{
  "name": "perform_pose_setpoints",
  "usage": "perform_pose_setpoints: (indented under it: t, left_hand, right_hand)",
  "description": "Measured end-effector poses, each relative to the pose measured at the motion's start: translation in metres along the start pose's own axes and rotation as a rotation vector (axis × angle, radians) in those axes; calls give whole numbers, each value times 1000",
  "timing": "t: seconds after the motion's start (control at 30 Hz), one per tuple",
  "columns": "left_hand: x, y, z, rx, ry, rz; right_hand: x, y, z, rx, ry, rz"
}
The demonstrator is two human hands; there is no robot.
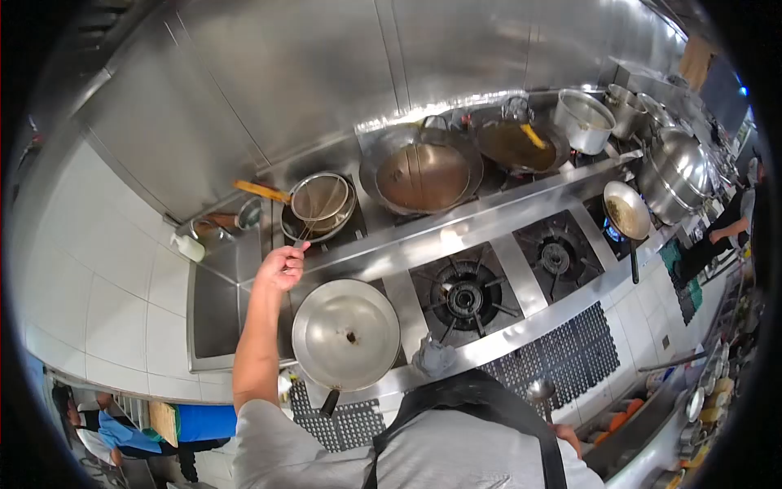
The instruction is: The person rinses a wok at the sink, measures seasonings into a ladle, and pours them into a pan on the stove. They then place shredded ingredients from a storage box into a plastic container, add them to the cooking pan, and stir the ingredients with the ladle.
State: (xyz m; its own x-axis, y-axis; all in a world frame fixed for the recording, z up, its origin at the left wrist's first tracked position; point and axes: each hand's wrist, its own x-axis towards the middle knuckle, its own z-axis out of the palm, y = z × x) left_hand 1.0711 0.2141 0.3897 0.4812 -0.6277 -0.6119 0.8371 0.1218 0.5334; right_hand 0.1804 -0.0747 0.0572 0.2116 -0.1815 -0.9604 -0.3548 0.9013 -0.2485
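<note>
My left hand [283,267] is closed at the near edge of a pot [349,218], its fingers pinched around a thin wire handle [307,234]. On that pot rests a round mesh strainer [319,196] with a yellow handle. Just below this hand, a wide pale pan [346,330] with a black handle sits on the stove, a small dark spot at its middle. Low on the right, my right hand [565,438] is closed on a ladle [541,393], whose bowl hangs over the floor mat.
Large woks [422,175] with brown liquid stand along the back. A small frying pan [626,213] sits over a blue flame at right. A grey cloth [433,357] lies on the stove's front edge. People are at far right [737,220] and lower left [110,424].
</note>
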Motion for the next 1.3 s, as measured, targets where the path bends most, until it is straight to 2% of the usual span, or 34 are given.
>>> perform_pose_setpoints:
  t: [0.17,0.33,0.43,0.47,0.57,0.6,0.73,0.83,1.1,1.17,1.23,1.27,1.3]
  left_hand:
    - [11,8,85,450,153,261]
    - [78,-23,153,901,338,454]
    - [113,-44,165,1178,465,494]
    - [116,-48,168,1227,433,466]
    - [112,-64,180,1174,439,361]
    - [113,-67,180,1100,377,323]
    - [116,-67,177,643,200,118]
    - [118,-68,171,321,69,57]
    - [98,-61,176,49,-113,16]
    - [97,-65,179,117,-119,-7]
    - [100,-67,178,102,-126,-43]
    - [102,-67,179,56,-132,-74]
    - [104,-67,177,9,-134,-104]
  right_hand:
    - [5,22,-15,93,45,39]
    - [-2,32,-8,116,46,24]
    - [-10,36,-3,131,49,9]
    - [-12,38,-2,138,52,7]
    - [-18,47,-2,148,64,0]
    - [-19,50,-1,152,66,2]
    - [-26,61,-1,163,81,-4]
    - [-32,73,-2,178,96,-19]
    - [-48,105,-5,183,125,-89]
    - [-44,118,-11,170,132,-114]
    - [-48,122,-6,104,137,-197]
    - [-47,129,-6,-7,148,-351]
    - [-46,139,-4,-208,199,-610]
